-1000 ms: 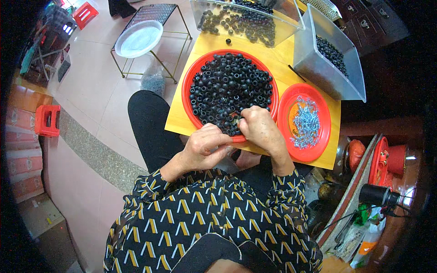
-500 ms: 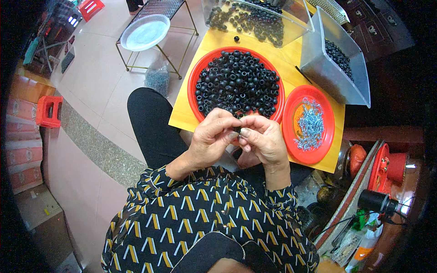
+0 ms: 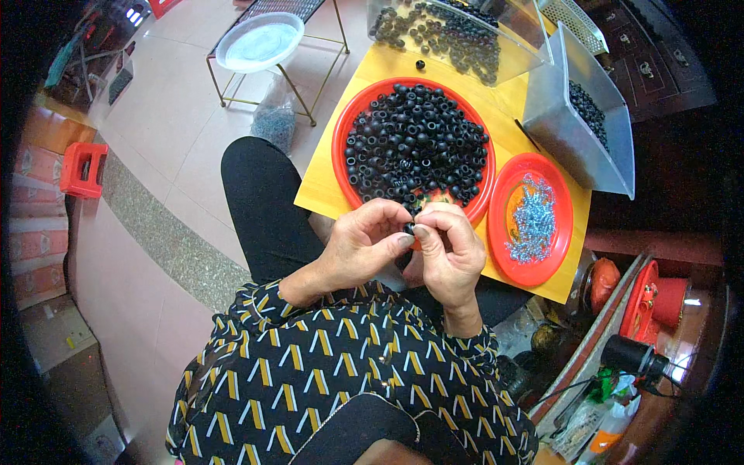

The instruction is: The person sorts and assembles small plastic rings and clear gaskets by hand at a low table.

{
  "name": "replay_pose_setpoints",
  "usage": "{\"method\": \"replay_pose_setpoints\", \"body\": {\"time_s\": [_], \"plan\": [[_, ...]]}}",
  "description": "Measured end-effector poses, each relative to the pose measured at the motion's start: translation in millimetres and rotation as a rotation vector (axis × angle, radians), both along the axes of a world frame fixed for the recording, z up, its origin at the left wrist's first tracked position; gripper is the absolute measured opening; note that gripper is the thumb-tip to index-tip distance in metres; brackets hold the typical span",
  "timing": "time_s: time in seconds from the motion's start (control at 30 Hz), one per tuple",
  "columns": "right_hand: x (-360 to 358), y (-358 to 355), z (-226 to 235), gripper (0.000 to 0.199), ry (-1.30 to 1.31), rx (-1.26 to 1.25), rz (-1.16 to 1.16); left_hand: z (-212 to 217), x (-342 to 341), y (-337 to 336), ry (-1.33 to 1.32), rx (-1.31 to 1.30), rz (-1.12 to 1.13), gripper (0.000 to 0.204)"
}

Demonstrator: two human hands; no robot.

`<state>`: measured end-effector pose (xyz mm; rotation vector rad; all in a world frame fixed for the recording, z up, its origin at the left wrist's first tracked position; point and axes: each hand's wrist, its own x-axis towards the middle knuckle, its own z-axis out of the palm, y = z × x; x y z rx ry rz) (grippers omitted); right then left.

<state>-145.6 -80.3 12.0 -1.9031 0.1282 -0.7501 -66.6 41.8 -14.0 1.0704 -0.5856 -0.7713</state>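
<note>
A small black hollow bead [image 3: 408, 229] sits between the fingertips of both hands. My left hand [image 3: 360, 246] pinches it from one side, thumb and index finger together. From the other side my right hand [image 3: 448, 252] is closed with its thumb and fingers at the same bead; anything smaller there is hidden. Both hands are over the near rim of a large red plate [image 3: 338, 159] heaped with black hollow beads [image 3: 411, 139]. To the right, a smaller red plate [image 3: 559, 232] holds a pile of small silvery metal pieces [image 3: 533, 221], too small to name.
The plates stand on a yellow tabletop [image 3: 322, 186]. At its far side are a clear bin [image 3: 535, 39] with black beads and another translucent bin [image 3: 620, 159]. One loose bead [image 3: 420, 65] lies beyond the large plate. Far left, a pale basin [image 3: 260, 43] rests on a metal rack.
My hands have opened out slightly around the bead, so more of it shows. The view has shifted a little, moving the table and plates to the right in the picture.
</note>
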Motion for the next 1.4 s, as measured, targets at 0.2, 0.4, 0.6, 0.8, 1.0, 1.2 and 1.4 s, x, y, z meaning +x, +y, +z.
{"method": "replay_pose_setpoints", "body": {"time_s": [0.2,0.4,0.6,0.8,1.0,1.2,1.4], "plan": [[-3,-3,0,0.011,0.042,-0.157,0.037,-3,3,4,-0.09,0.011,0.0,0.017],[-8,-4,6,0.016,0.132,0.074,0.206,-3,5,11,-0.074,0.017,-0.011,0.017],[-3,7,7,0.013,0.196,0.036,0.086,-9,8,9,-0.06,-0.003,0.041,0.017],[-1,-1,10,0.013,0.271,0.149,0.217,-17,12,15,0.017,-0.035,0.027,0.019],[4,-39,3,0.012,0.368,-0.137,-0.194,-26,19,17,0.429,-0.245,-0.037,0.02],[13,-38,-10,0.008,0.498,-0.546,-0.054,-23,24,25,0.596,-0.246,-0.107,0.021],[22,-41,-13,0.011,0.577,-0.603,0.001,-21,26,26,0.595,-0.228,-0.098,0.023]]}}
